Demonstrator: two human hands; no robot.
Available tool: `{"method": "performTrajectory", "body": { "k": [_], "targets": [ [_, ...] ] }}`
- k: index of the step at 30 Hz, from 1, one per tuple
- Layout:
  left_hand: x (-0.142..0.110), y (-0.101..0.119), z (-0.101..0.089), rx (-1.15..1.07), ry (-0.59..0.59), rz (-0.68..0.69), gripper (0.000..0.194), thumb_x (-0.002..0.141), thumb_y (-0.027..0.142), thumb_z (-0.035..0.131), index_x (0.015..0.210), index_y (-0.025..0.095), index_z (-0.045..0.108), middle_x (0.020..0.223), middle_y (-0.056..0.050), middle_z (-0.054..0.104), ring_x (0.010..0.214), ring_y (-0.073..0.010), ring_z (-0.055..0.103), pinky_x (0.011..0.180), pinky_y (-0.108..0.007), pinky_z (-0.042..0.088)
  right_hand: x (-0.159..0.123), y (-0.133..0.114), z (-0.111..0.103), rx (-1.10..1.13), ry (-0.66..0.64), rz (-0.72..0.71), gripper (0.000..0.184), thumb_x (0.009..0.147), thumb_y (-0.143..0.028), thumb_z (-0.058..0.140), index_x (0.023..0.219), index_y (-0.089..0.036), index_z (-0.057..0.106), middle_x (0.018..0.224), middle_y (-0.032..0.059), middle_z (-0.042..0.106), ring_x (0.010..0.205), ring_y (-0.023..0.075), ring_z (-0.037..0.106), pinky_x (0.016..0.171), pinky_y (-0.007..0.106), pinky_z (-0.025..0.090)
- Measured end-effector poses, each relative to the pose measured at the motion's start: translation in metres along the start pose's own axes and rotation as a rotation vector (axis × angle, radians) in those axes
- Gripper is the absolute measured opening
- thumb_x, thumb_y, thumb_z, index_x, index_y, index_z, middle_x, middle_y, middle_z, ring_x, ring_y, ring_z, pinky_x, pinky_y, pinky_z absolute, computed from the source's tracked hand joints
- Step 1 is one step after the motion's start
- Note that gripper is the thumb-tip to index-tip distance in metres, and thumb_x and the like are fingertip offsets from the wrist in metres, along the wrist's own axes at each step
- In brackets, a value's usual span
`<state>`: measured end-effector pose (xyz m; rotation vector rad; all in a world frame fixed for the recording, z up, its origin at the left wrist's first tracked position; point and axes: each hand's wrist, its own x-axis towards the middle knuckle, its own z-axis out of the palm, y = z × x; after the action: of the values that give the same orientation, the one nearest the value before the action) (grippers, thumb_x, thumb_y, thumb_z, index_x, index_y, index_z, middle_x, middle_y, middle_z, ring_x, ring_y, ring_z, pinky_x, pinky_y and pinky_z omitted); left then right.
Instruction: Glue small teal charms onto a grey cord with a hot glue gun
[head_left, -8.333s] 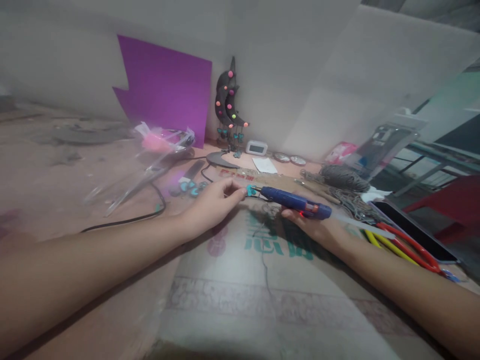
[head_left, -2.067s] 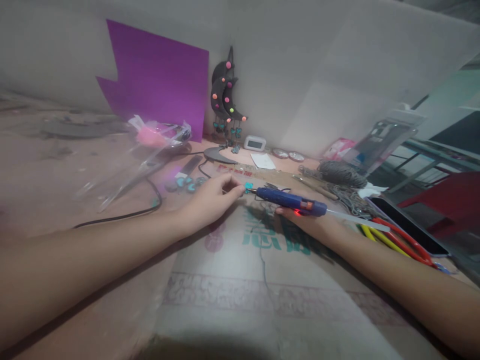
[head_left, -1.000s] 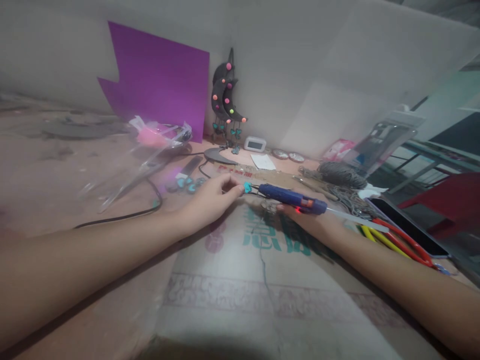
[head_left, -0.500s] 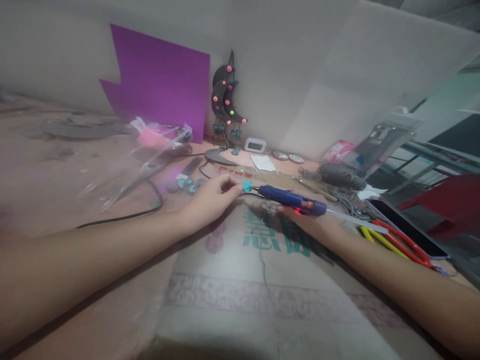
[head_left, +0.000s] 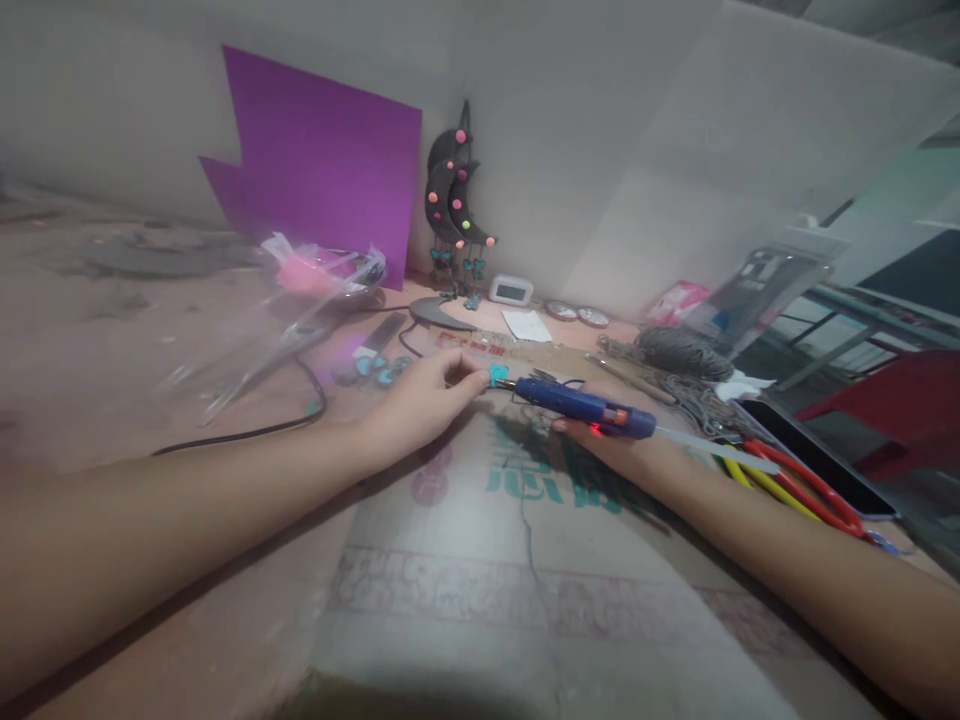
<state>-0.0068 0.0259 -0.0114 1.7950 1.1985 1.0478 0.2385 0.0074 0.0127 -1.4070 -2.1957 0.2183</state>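
Observation:
My left hand point(head_left: 439, 400) pinches a small turquoise piece point(head_left: 498, 375) between thumb and fingertips; its exact shape is too small to tell. Wrapped around a blue hot glue gun point(head_left: 570, 402) is my right hand point(head_left: 611, 440), partly hidden behind the tool. The gun's metal nozzle points left and meets the turquoise piece, and a red light glows on its body. From its back end a clear glue stick point(head_left: 712, 448) sticks out. Below both hands lies a printed cardboard sheet point(head_left: 450, 580). More turquoise pieces point(head_left: 379, 370) rest just beyond my left wrist.
A grey moon-shaped hanging point(head_left: 450, 190) with coloured pompoms leans on the wall by purple card point(head_left: 322, 160). Grey yarn point(head_left: 682, 350), a phone point(head_left: 817, 455) and red-handled scissors point(head_left: 810, 485) lie right. Plastic bags point(head_left: 277, 330) and a black cord point(head_left: 247, 434) lie left.
The glue gun's nozzle has shifted slightly down and left against the turquoise piece. My left hand has barely moved and keeps its pinch.

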Motion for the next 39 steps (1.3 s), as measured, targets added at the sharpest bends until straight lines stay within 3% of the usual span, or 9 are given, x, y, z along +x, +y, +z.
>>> {"method": "performTrajectory", "body": {
  "k": [13, 18, 22, 26, 29, 33, 37, 39],
  "targets": [
    [-0.001, 0.003, 0.000, 0.053, -0.003, 0.022, 0.023, 0.090, 0.040, 0.054, 0.082, 0.019, 0.060, 0.072, -0.001, 0.061, 0.063, -0.0159, 0.052, 0.058, -0.028, 0.037, 0.000, -0.001, 0.000, 0.004, -0.004, 0.008, 0.030, 0.079, -0.051, 0.064, 0.066, -0.025, 0.056, 0.062, 0.0015, 0.058, 0.060, 0.0207, 0.056, 0.056, 0.033, 0.044],
    [-0.002, 0.005, -0.001, 0.041, -0.023, 0.014, 0.024, 0.089, 0.042, 0.054, 0.080, 0.020, 0.059, 0.075, -0.002, 0.063, 0.066, -0.0171, 0.054, 0.059, -0.028, 0.039, -0.001, -0.003, -0.003, 0.073, 0.058, 0.020, 0.030, 0.077, -0.050, 0.064, 0.065, -0.025, 0.052, 0.061, 0.0013, 0.057, 0.059, 0.0205, 0.055, 0.057, 0.034, 0.045],
    [-0.001, 0.003, 0.000, 0.039, -0.028, 0.022, 0.023, 0.089, 0.041, 0.055, 0.081, 0.020, 0.059, 0.077, -0.002, 0.064, 0.068, -0.0174, 0.056, 0.060, -0.028, 0.040, -0.005, -0.003, -0.008, 0.169, 0.052, -0.001, 0.026, 0.084, -0.049, 0.057, 0.074, -0.025, 0.058, 0.072, 0.0028, 0.063, 0.068, 0.0211, 0.060, 0.063, 0.034, 0.050],
    [0.000, 0.000, 0.001, 0.011, -0.025, 0.019, 0.024, 0.090, 0.042, 0.054, 0.082, 0.020, 0.060, 0.075, -0.001, 0.064, 0.067, -0.0172, 0.057, 0.059, -0.027, 0.041, -0.003, -0.009, -0.017, 0.372, 0.177, 0.073, 0.028, 0.091, -0.048, 0.050, 0.086, -0.024, 0.064, 0.087, 0.0044, 0.071, 0.078, 0.0200, 0.066, 0.069, 0.033, 0.055],
    [0.000, -0.001, 0.001, 0.013, -0.023, 0.044, 0.025, 0.091, 0.042, 0.054, 0.081, 0.020, 0.060, 0.077, -0.002, 0.065, 0.070, -0.0171, 0.058, 0.062, -0.028, 0.042, 0.004, -0.011, -0.026, 0.375, 0.280, 0.165, 0.036, 0.090, -0.052, 0.051, 0.087, -0.021, 0.068, 0.093, 0.0076, 0.073, 0.078, 0.0199, 0.068, 0.058, 0.028, 0.053],
    [0.000, -0.002, 0.001, 0.012, -0.025, 0.042, 0.024, 0.090, 0.042, 0.054, 0.082, 0.020, 0.060, 0.078, -0.001, 0.064, 0.069, -0.0170, 0.057, 0.061, -0.027, 0.041, 0.017, -0.003, -0.035, 0.350, 0.371, 0.306, 0.037, 0.077, -0.054, 0.066, 0.093, -0.020, 0.069, 0.089, 0.0075, 0.073, 0.068, 0.0193, 0.066, 0.046, 0.026, 0.047],
    [-0.001, -0.003, 0.002, 0.001, -0.051, 0.006, 0.026, 0.091, 0.044, 0.052, 0.085, 0.020, 0.059, 0.075, 0.000, 0.062, 0.066, -0.0171, 0.057, 0.059, -0.028, 0.040, 0.045, 0.016, -0.038, 0.237, 0.420, 0.362, 0.039, 0.072, -0.052, 0.072, 0.092, -0.018, 0.069, 0.086, 0.0074, 0.073, 0.076, 0.0227, 0.068, 0.059, 0.030, 0.052],
    [-0.001, -0.002, 0.002, -0.006, -0.058, 0.004, 0.026, 0.090, 0.044, 0.052, 0.085, 0.020, 0.059, 0.078, -0.001, 0.064, 0.070, -0.0179, 0.058, 0.061, -0.028, 0.041, 0.065, 0.030, -0.038, 0.132, 0.373, 0.359, 0.042, 0.075, -0.054, 0.069, 0.097, -0.018, 0.070, 0.087, 0.0072, 0.073, 0.079, 0.0235, 0.068, 0.063, 0.031, 0.052]
  ]
}}
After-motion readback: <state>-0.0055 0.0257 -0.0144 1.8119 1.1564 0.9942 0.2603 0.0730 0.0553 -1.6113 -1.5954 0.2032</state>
